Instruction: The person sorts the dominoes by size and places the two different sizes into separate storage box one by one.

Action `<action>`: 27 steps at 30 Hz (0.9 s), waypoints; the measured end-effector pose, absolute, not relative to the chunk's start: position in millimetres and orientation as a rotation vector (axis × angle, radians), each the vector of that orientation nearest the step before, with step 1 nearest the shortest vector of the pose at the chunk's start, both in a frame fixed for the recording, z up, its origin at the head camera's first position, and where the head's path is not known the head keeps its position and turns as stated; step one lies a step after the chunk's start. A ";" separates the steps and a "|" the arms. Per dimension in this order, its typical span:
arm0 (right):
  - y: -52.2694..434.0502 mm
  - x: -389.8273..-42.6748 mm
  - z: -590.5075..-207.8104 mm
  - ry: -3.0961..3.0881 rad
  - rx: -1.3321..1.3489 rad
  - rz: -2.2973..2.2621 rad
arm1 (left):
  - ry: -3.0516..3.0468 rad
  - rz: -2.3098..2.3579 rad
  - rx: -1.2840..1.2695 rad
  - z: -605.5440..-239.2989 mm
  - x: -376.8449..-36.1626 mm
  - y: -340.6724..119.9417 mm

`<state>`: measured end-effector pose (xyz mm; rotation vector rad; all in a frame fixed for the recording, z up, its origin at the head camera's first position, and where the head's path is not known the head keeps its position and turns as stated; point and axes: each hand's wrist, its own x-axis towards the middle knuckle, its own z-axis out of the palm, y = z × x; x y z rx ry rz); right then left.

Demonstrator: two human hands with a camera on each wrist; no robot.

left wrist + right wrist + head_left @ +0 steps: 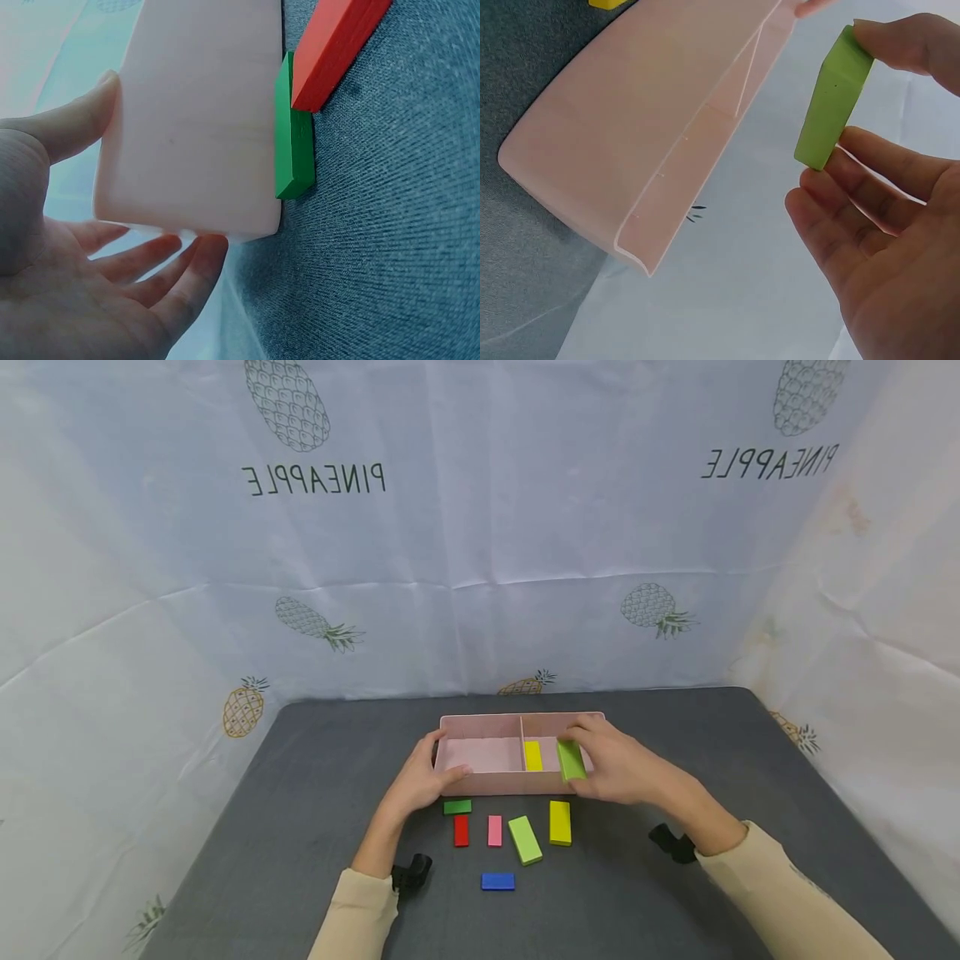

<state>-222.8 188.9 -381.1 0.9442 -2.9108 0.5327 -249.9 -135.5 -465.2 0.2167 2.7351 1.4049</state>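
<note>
A pink two-compartment box (480,755) stands on the dark grey table (315,760). My left hand (438,766) grips its left end, thumb on one side of the wall and fingers on the other; in the left wrist view the box wall (195,112) fills the middle. My right hand (583,762) pinches a light green block (570,762) above the right compartment, which holds a yellow block (532,755). In the right wrist view that light green block (832,101) sits between thumb and fingers, clear of the box (652,135).
In front of the box lie loose blocks: dark green (457,807), red (461,830), pink (494,830), light green (525,839), yellow (559,822) and blue (498,881). The dark green block (292,135) touches the box front. Pineapple-print sheets wall the table.
</note>
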 end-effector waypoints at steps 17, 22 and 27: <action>177.4 -254.5 -379.2 -2.899 0.987 0.466 | 2.733 1.415 0.203 -463.5 -250.3 -135.0; 174.1 -264.6 -382.6 -2.923 0.996 0.491 | 2.730 1.416 0.199 -463.6 -250.4 -135.3; 171.8 -273.3 -390.8 -2.986 0.965 0.517 | 2.727 1.424 0.204 -463.9 -250.1 -134.8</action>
